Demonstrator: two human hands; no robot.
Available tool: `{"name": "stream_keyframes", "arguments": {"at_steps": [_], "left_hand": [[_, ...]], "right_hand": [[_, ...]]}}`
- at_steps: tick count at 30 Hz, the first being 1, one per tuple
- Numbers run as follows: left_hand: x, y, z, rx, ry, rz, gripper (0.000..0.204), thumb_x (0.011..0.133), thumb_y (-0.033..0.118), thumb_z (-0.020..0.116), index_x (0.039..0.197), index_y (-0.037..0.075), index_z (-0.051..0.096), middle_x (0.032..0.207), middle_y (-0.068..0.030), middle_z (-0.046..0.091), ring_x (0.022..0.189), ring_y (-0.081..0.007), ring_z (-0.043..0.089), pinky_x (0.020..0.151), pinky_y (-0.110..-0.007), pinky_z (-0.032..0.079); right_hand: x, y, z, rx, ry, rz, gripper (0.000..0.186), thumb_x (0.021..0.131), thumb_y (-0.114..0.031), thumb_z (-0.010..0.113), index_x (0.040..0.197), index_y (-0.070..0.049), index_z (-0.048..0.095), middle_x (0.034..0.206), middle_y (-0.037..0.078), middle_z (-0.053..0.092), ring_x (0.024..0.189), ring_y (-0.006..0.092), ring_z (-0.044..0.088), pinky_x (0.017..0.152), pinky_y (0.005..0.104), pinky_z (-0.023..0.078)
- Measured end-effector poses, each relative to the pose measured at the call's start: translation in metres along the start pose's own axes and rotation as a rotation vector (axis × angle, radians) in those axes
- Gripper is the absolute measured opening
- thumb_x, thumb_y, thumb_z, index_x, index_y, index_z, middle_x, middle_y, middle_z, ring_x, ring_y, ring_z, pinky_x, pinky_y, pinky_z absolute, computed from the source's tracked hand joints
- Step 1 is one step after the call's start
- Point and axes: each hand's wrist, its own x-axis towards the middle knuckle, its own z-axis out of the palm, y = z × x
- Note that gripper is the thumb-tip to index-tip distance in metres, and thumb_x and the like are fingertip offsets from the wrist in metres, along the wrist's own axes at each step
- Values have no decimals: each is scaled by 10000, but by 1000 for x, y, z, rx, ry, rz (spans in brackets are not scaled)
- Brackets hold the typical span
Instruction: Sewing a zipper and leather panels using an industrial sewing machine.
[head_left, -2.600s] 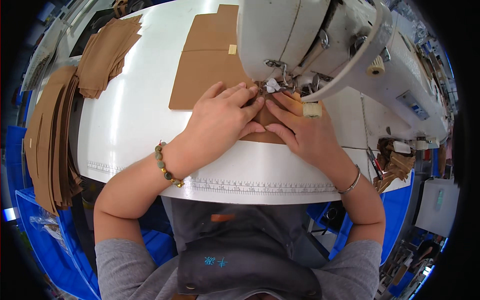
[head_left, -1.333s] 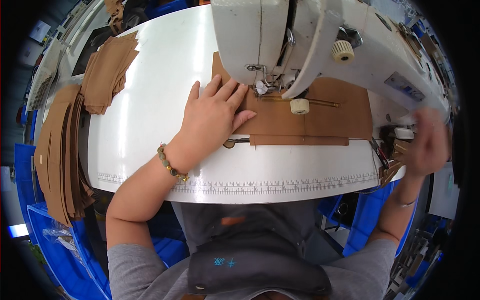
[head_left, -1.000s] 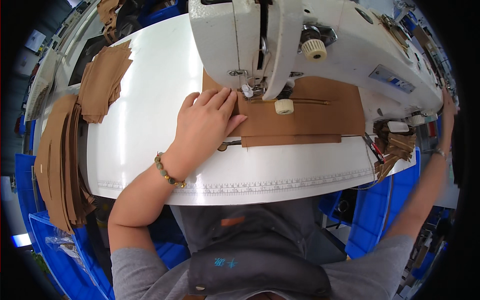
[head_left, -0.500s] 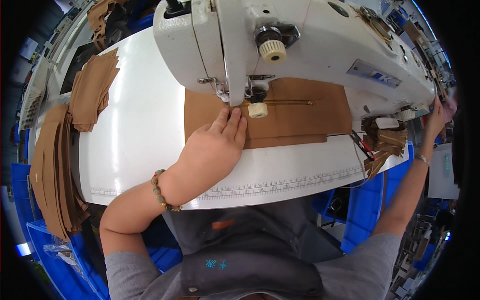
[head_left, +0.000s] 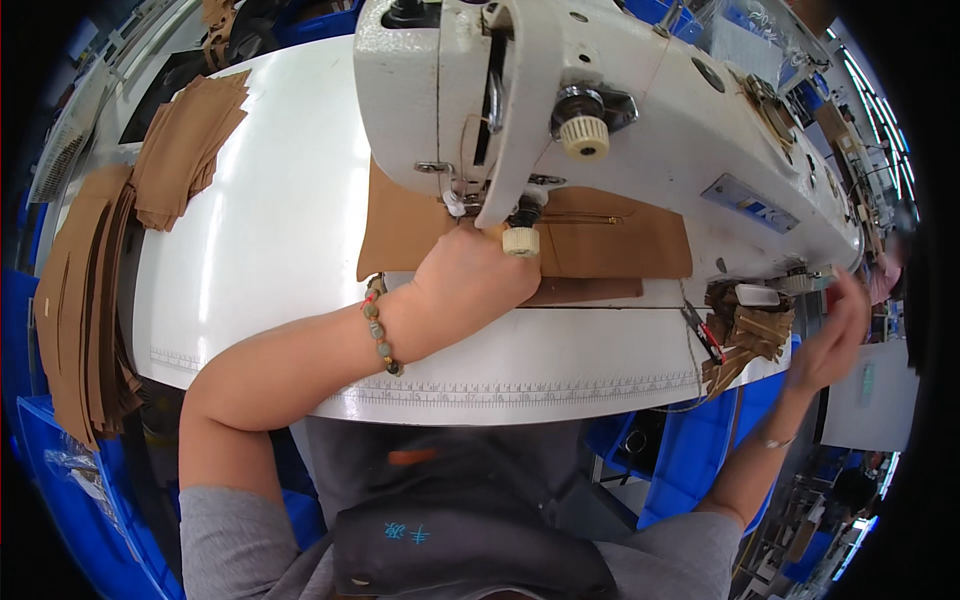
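Note:
My left hand (head_left: 475, 280) rests on a brown panel (head_left: 650, 245) below the needle area of a white sewing machine (head_left: 662, 120). Its fingers curl under, their tips hidden; I cannot make out what they grip. A long brass zipper (head_left: 580, 217) lies along the panel, partly behind a cream knob (head_left: 520, 242). At the machine's right end, my right hand (head_left: 835, 335) is raised, slightly blurred, fingers loosely bent and apart with nothing visible in them.
Two stacks of brown pieces (head_left: 185, 150) (head_left: 80, 300) lie left on the white table (head_left: 260, 200). Brown scraps (head_left: 755, 335) and red-black snips (head_left: 703, 330) sit right. Blue bins (head_left: 60, 470) flank me below. Someone in pink (head_left: 885, 275) is at the far right.
From half a second ago, my left hand has shifted up and right, curling its fingers under. My right hand has dropped from the machine's right end toward me.

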Motion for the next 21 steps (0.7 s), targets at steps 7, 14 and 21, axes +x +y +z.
{"name": "stream_keyframes", "arguments": {"at_steps": [7, 14, 21], "left_hand": [[-9, 2, -22, -199, 384, -62, 528, 806, 72, 647, 1323, -38, 646, 871, -73, 648, 725, -205, 698, 573, -286, 559], [-29, -6, -29, -193, 328, -14, 607, 772, 89, 659, 1365, -35, 624, 960, -95, 702, 717, -191, 687, 586, -308, 568], [-53, -17, -12, -173, 442, -1, 509, 788, 99, 658, 1280, -24, 691, 1135, -121, 744, 1017, -231, 736, 773, -306, 607]], "right_hand": [[-54, -193, 122, 443, -779, -598, 428, 912, -291, 744, 1244, -27, 686, 1218, 140, 702, 1038, 337, 686, 874, 476, 553], [-40, -170, 155, 298, -835, -478, 384, 903, -272, 739, 1188, -18, 694, 1130, 133, 701, 975, 328, 684, 834, 454, 546], [-28, -149, 136, 242, -908, -417, 342, 894, -253, 735, 1132, -9, 702, 1042, 127, 701, 913, 319, 682, 794, 431, 540]]}}
